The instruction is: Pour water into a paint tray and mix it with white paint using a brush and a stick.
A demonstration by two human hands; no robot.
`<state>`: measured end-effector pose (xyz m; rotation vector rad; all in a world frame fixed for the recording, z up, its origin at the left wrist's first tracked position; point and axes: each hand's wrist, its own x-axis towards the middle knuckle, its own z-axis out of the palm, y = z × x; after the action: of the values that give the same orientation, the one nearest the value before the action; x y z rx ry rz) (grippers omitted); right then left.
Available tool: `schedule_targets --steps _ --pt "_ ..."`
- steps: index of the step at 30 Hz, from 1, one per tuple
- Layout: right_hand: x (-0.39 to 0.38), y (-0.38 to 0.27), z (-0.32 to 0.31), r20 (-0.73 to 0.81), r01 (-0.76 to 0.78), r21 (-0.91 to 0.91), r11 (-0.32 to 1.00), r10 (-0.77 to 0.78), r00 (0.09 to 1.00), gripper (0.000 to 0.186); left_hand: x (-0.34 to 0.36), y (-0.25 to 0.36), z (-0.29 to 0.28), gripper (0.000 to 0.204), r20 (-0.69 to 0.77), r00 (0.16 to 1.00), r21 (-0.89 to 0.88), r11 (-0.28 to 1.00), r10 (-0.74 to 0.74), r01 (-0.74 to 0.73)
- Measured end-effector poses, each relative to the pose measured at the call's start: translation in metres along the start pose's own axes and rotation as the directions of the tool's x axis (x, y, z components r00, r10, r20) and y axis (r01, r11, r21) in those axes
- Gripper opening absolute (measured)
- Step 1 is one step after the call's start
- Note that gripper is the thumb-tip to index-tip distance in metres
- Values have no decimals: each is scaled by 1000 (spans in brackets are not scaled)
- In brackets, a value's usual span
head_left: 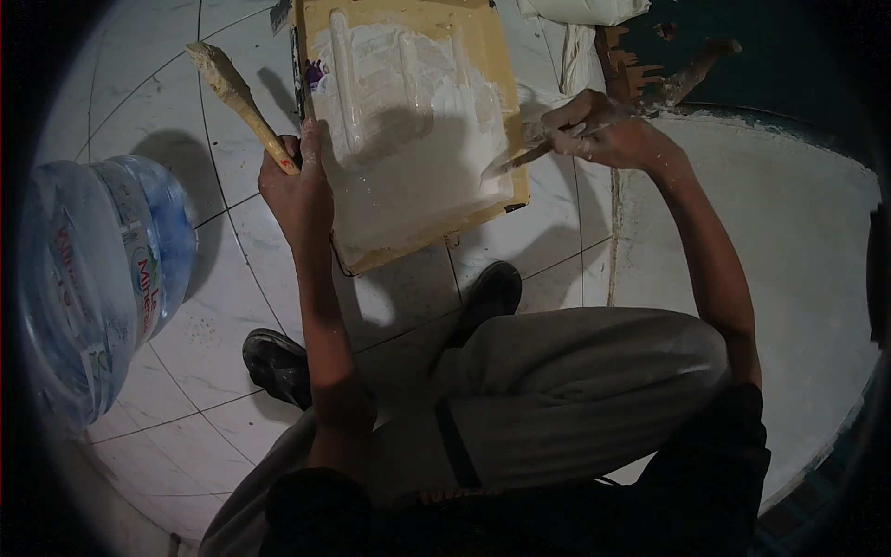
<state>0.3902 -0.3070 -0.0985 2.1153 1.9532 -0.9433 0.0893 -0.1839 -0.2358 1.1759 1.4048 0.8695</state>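
1. Left hand (299,195), 10 o'clock from centre: fingers clenched around the yellow handle of a brush-like tool (243,104), caked head towards 11. The thumb overlaps the tray's edge; contact cannot be confirmed.
2. Right hand (599,132), between 1 and 2 o'clock: fingers grasp a thin tool (517,161), tip over the tray. Whether the tip touches the contents cannot be told.
3. Yellowish tray (382,257), near 12 o'clock, between the hands: white paste (399,190) covers most of its inside, with raised ridges.
4. Black right shoe (499,283), just right of centre, stands near the tray's lower edge. Black left shoe (277,365) is at 8.
5. Large clear-blue bottle (102,278) at 9 o'clock, on pale floor tiles (232,306); its outer side fades into the dark rim.
6. Pale panel (770,260) at 3 o'clock, partly hidden by the right forearm and grey-trousered knee (640,353).
7. White bag-like item (594,9) at 1 o'clock, cut off above.
8. Stained stick-like shape (707,67) beyond the right hand: cannot tell whether it belongs to the thin tool.
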Motion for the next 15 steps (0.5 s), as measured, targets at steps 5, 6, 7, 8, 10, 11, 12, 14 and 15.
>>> schedule_targets --steps 5,6,7,8,10,11,12,14,15 --pt "41 -32 13 157 202 -205 958 -171 973 33 -2 24 -4 40 -21 996 39 996 82 -81" --pt "55 -59 10 201 288 -209 935 -247 948 30 -1 21 -5 40 -23 997 49 996 78 -77" --pt "65 -56 16 79 382 66 922 -386 919 32 0 17 2 40 -29 998 51 997 52 -50" --pt "82 -76 15 153 335 23 942 -334 930 34 2 11 1 40 -44 999 73 997 27 -24" --pt "102 -101 -1 211 277 -51 960 -260 942 36 9 -1 2 40 -21 999 70 997 38 -36" --pt "113 -101 -3 258 247 25 969 -245 935 37 10 -9 1 40 -5 999 88 996 33 -33" --pt "122 -98 -6 305 211 99 972 -232 924 37 9 -16 1 40 1 999 92 995 40 -40" --pt "106 -67 -12 157 187 220 958 -224 962 41 9 -26 7 39 -2 1000 39 999 4 -4" --pt "86 -60 -23 97 90 280 956 -121 988 41 13 -25 4 39 -4 1000 45 999 20 -20"
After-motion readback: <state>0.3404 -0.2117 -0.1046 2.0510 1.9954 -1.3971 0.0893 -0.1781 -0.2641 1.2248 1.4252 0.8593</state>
